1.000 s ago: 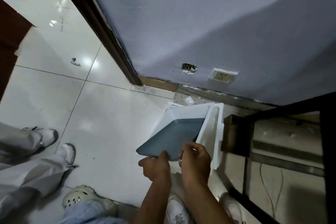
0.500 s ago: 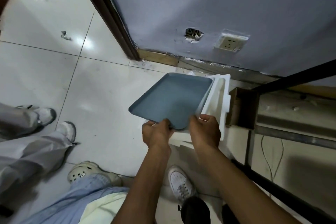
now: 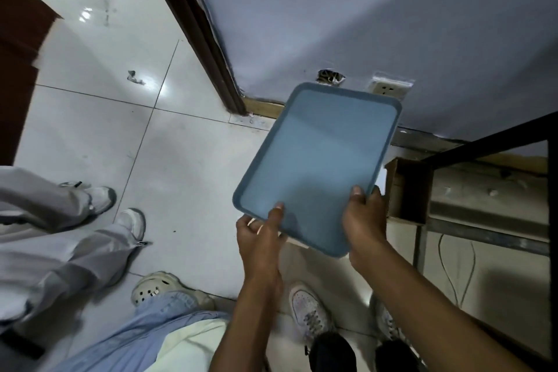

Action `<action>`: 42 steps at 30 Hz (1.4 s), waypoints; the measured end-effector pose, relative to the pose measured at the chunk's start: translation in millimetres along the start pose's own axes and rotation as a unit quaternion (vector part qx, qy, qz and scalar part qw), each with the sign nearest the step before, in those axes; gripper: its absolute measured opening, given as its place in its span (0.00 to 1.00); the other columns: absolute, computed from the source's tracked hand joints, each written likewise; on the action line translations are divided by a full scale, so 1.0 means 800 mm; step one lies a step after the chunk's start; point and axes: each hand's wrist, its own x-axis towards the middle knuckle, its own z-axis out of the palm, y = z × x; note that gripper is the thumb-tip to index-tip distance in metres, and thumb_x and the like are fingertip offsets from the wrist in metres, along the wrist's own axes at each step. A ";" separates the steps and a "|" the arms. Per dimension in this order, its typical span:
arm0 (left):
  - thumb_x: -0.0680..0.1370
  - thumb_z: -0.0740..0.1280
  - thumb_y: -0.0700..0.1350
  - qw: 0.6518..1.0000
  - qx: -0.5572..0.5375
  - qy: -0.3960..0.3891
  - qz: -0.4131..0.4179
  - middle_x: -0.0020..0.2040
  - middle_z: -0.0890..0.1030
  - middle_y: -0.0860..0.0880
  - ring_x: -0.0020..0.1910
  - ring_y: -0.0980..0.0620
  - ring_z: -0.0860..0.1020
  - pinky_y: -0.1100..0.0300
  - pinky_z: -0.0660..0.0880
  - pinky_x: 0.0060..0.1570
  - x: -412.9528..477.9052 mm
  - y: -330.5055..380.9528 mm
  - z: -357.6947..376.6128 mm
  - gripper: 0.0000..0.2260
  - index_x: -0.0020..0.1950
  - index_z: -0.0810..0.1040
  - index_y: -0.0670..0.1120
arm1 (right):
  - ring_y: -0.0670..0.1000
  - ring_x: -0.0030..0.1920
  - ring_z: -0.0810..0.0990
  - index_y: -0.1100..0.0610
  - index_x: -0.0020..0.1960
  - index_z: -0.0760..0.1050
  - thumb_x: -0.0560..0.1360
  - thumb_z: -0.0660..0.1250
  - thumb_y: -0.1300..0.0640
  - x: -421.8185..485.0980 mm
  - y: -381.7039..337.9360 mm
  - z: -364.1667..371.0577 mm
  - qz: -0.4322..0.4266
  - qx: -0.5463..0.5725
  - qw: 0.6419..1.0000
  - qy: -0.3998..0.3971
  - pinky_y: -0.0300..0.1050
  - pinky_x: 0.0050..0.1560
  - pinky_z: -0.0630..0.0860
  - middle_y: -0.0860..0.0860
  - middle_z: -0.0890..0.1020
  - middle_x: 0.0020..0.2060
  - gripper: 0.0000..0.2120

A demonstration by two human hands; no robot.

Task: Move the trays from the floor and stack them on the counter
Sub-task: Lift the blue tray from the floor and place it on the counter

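I hold a flat blue tray [image 3: 317, 160] in the air in front of me, well above the floor, its open face turned up toward the camera. My left hand [image 3: 259, 232] grips its near left corner, thumb on the inner face. My right hand [image 3: 363, 217] grips the near right edge, thumb over the rim. The tray hides the white bin that stood on the floor below it; only a sliver of white [image 3: 383, 175] shows at its right edge.
A black metal frame [image 3: 483, 139] with a glass-like top stands at the right, a brown box [image 3: 406, 190] under it. A grey wall with a socket [image 3: 389, 89] lies ahead. Two people's legs and shoes [image 3: 129, 223] stand at the left on the tiled floor.
Both hands have lifted the blue tray up out of the white bin and toward the camera; it now covers the bin.
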 end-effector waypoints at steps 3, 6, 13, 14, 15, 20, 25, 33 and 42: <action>0.74 0.75 0.49 0.985 0.106 0.047 0.125 0.60 0.77 0.49 0.51 0.56 0.78 0.62 0.77 0.47 -0.006 0.040 -0.017 0.27 0.69 0.68 0.51 | 0.61 0.68 0.72 0.53 0.75 0.64 0.84 0.52 0.49 -0.020 -0.004 -0.020 -0.010 0.003 1.000 -0.010 0.61 0.69 0.68 0.56 0.73 0.69 0.21; 0.76 0.69 0.58 0.938 0.263 0.028 0.225 0.56 0.78 0.53 0.51 0.57 0.77 0.67 0.71 0.42 -0.021 0.096 -0.030 0.19 0.65 0.73 0.54 | 0.60 0.64 0.74 0.55 0.70 0.69 0.84 0.51 0.51 -0.041 -0.019 -0.047 -0.053 -0.009 0.998 -0.019 0.58 0.67 0.70 0.56 0.76 0.65 0.18; 0.84 0.55 0.57 0.856 0.395 -0.012 0.333 0.35 0.76 0.44 0.32 0.53 0.68 0.63 0.65 0.32 -0.099 0.185 -0.032 0.23 0.39 0.69 0.39 | 0.55 0.58 0.77 0.59 0.65 0.73 0.83 0.57 0.52 -0.118 -0.081 -0.116 -0.155 0.031 0.986 -0.052 0.50 0.61 0.72 0.50 0.81 0.52 0.16; 0.84 0.55 0.55 0.846 0.399 -0.009 0.354 0.36 0.77 0.42 0.33 0.52 0.68 0.61 0.66 0.34 -0.114 0.195 -0.032 0.22 0.40 0.69 0.39 | 0.53 0.54 0.77 0.57 0.61 0.74 0.83 0.57 0.53 -0.133 -0.092 -0.127 -0.178 0.032 0.982 -0.053 0.46 0.55 0.71 0.45 0.79 0.46 0.12; 0.84 0.55 0.53 0.839 0.399 -0.006 0.371 0.36 0.78 0.42 0.34 0.50 0.70 0.60 0.66 0.35 -0.128 0.203 -0.033 0.21 0.40 0.69 0.39 | 0.50 0.49 0.77 0.53 0.57 0.74 0.83 0.58 0.54 -0.147 -0.103 -0.138 -0.202 0.027 0.978 -0.053 0.43 0.49 0.70 0.42 0.77 0.42 0.08; 0.85 0.55 0.50 0.823 0.381 0.012 0.422 0.43 0.81 0.39 0.45 0.39 0.76 0.48 0.71 0.46 -0.230 0.262 -0.031 0.18 0.47 0.74 0.37 | 0.51 0.54 0.79 0.57 0.60 0.74 0.83 0.57 0.52 -0.204 -0.163 -0.204 -0.299 0.007 0.951 -0.072 0.48 0.57 0.73 0.49 0.81 0.53 0.12; 0.85 0.56 0.50 0.813 0.357 0.000 0.460 0.39 0.79 0.42 0.40 0.47 0.74 0.58 0.69 0.40 -0.320 0.294 -0.007 0.18 0.44 0.73 0.37 | 0.40 0.44 0.79 0.48 0.55 0.71 0.83 0.55 0.47 -0.239 -0.211 -0.299 -0.387 -0.048 0.916 -0.092 0.36 0.42 0.73 0.37 0.78 0.44 0.08; 0.84 0.58 0.50 0.823 0.321 -0.068 0.464 0.33 0.76 0.49 0.32 0.59 0.71 0.64 0.66 0.32 -0.446 0.247 0.077 0.15 0.38 0.70 0.46 | 0.48 0.31 0.70 0.59 0.38 0.70 0.82 0.58 0.49 -0.231 -0.205 -0.471 -0.428 -0.083 0.899 0.037 0.42 0.33 0.65 0.50 0.74 0.29 0.18; 0.84 0.58 0.46 0.719 0.407 -0.109 0.553 0.35 0.79 0.42 0.34 0.39 0.76 0.49 0.70 0.35 -0.499 0.163 0.196 0.11 0.47 0.73 0.42 | 0.45 0.32 0.77 0.56 0.63 0.71 0.82 0.60 0.53 -0.181 -0.140 -0.611 -0.376 -0.098 0.915 0.106 0.29 0.32 0.68 0.46 0.76 0.30 0.12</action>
